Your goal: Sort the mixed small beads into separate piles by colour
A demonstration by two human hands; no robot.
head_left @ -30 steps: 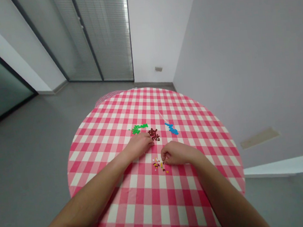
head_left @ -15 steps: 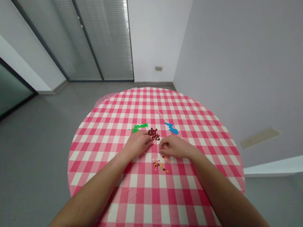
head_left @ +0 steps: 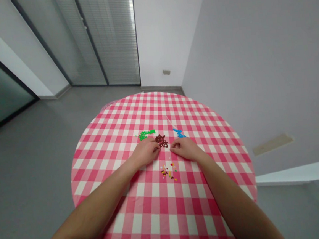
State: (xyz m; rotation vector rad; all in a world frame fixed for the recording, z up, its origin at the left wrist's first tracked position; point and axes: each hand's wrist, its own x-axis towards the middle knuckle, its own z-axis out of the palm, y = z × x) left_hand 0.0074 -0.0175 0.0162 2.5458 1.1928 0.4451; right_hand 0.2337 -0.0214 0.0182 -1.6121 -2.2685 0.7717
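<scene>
My left hand (head_left: 146, 151) rests by the pile of small dark brown pieces (head_left: 161, 140), its fingers curled in; anything between them is too small to make out. Across the pile, my right hand (head_left: 185, 148) has thumb and forefinger brought together, and what they pinch does not show clearly. Small green pieces (head_left: 144, 135) lie just beyond the left hand. Beyond the right hand are small blue pieces (head_left: 179, 132), partly covered by it. Nearer to me lie scattered small pieces (head_left: 169, 172) in yellow, red, brown, white and green.
Everything lies on a round table with a red-and-white checked cloth (head_left: 161, 215). A thin pale strip (head_left: 169, 122) lies near the blue pieces. Behind the table are a glass partition (head_left: 109, 37) and a white wall (head_left: 172, 26); another wall rises on the right.
My right hand has moved forward, away from the scattered mixed pieces and up to the edge of the blue ones. My left hand has barely moved.
</scene>
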